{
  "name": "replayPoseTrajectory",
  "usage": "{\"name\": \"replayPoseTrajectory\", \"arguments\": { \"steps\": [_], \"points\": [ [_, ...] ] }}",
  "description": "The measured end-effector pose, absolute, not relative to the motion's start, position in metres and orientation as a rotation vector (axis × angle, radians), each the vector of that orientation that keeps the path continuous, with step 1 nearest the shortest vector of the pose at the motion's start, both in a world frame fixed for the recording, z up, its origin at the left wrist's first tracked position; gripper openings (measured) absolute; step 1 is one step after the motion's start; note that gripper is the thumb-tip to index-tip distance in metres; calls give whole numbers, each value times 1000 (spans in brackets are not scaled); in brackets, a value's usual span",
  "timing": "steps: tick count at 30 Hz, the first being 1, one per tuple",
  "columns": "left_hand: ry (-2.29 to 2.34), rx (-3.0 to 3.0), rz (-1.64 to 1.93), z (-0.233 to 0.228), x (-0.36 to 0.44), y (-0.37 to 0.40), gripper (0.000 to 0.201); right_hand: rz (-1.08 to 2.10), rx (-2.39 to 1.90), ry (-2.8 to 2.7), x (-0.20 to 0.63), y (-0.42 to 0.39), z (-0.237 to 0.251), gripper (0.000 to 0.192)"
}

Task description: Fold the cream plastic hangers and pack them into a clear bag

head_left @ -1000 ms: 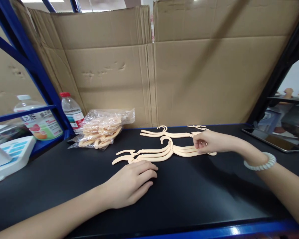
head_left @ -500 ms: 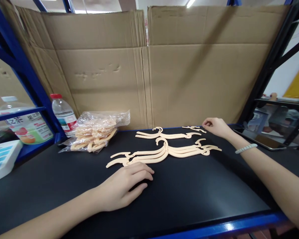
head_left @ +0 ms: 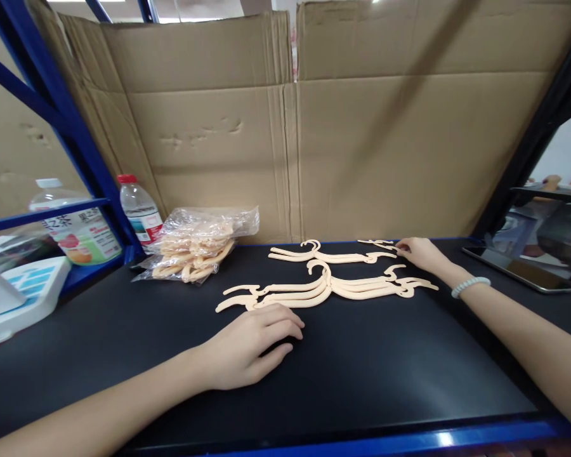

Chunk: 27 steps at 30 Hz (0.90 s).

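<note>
Head view: the left hand (head_left: 252, 346) is resting palm down over the black tabletop (head_left: 361, 381), its fingers loosely spread and slightly curling, with nothing showing in its grasp; just beyond its knuckles, the nearer cream hangers (head_left: 330, 289) are lying side by side and extending rightward, though the view is not showing whether hand and hangers are touching; the right hand (head_left: 423, 255), wearing a pale beaded bracelet (head_left: 471, 285), is forming a narrow pinch at the right ends of small cream strips (head_left: 377, 242); whether its fingertips are holding one cannot be told; left of the right hand, a farther cream hanger (head_left: 340, 258) is lying beyond the nearer group; a dark flat device (head_left: 518, 270) is lying to that hand's right; beyond the left hand and to its left, bagged hangers (head_left: 195, 247) are sitting beside a red-capped bottle (head_left: 141, 212).
</note>
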State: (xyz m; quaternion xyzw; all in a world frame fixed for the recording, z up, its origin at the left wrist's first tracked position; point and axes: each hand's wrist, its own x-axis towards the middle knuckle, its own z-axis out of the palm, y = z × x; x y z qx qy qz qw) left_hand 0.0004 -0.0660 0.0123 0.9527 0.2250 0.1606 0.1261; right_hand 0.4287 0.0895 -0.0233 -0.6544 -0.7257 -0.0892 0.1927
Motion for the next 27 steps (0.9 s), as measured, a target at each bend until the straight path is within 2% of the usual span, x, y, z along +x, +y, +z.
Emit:
{"name": "replayPoseTrajectory", "arguments": {
  "steps": [11, 18, 20, 24, 27],
  "points": [
    [649, 2787, 441, 12, 0, -65, 23, -240, -1817, -2010, 420, 78, -6, 19],
    [665, 2672, 501, 12, 0, -66, 23, -148, -1688, -1743, 400, 60, 21, 17],
    [727, 2551, 556, 12, 3, -68, 23, -5, -1608, -1633, 385, 53, 24, 17],
    [830, 2121, 690, 6, 11, -69, 18, 503, -1288, -1542, 328, 29, 25, 20],
    [799, 1754, 774, -1, 17, -66, 29, 755, -1104, -1625, 274, 1, 22, 25]
  ]
}}
